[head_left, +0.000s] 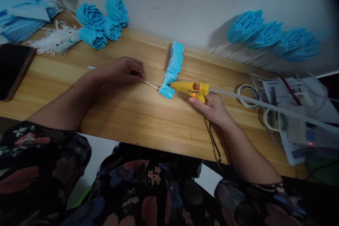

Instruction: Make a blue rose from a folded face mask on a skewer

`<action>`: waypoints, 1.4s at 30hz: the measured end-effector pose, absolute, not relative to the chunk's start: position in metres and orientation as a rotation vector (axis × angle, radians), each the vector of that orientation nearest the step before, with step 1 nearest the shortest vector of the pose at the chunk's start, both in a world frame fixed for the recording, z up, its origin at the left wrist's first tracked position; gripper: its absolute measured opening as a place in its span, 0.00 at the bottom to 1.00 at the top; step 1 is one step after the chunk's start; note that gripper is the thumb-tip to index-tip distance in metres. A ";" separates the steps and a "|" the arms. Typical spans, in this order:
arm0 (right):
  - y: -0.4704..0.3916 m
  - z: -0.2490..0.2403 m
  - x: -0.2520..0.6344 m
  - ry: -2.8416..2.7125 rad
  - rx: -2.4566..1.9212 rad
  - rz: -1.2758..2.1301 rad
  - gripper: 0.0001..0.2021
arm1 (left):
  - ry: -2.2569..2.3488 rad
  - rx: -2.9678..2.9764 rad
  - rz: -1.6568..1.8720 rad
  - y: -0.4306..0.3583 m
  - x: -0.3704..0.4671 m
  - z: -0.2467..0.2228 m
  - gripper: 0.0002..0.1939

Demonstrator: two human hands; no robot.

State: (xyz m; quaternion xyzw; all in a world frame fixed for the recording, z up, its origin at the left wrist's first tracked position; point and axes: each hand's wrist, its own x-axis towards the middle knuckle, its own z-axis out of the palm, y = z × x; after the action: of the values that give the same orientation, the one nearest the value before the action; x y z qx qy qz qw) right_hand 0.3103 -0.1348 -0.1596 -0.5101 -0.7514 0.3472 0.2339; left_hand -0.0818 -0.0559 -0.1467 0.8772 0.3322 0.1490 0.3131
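Observation:
My left hand (129, 70) pinches a thin white stick (151, 84), whose far end meets the lower part of a pleated blue paper strip (175, 58). The strip lies lengthwise away from me on the wooden table. In my right hand (212, 106) is a yellow hot glue gun (184, 87), its nozzle pointing left at the strip's lower pleats. From its back a long translucent glue stick (265, 104) runs out to the right. A small orange light glows on the gun's body. Whether the nozzle touches the paper I cannot tell.
Blue paper flowers (91, 17) lie at the back left, with more flowers (267, 35) leaning on the wall at right. A bundle of white strings (57, 39), stacked blue sheets (23, 14) and a phone (14, 70) are at left. Tape rolls (248, 96) sit at right. A black cord (215, 141) crosses the front edge.

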 end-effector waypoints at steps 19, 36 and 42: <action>-0.133 -0.146 0.315 -2.100 -1.370 0.972 0.23 | 0.852 2.340 0.404 -0.055 -0.083 -0.149 0.22; -0.131 -0.147 0.327 -2.129 -1.344 0.989 0.23 | 0.873 2.338 0.390 -0.057 -0.083 -0.147 0.21; -0.129 -0.140 0.329 -2.169 -1.326 1.022 0.24 | 0.876 2.337 0.390 -0.058 -0.082 -0.146 0.23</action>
State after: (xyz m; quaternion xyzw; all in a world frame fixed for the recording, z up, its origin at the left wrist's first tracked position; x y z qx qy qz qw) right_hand 0.3285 -0.1291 -0.1401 -0.4742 -0.7758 0.3654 0.1994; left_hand -0.0819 -0.0585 -0.1462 0.8817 0.3304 0.1470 0.3029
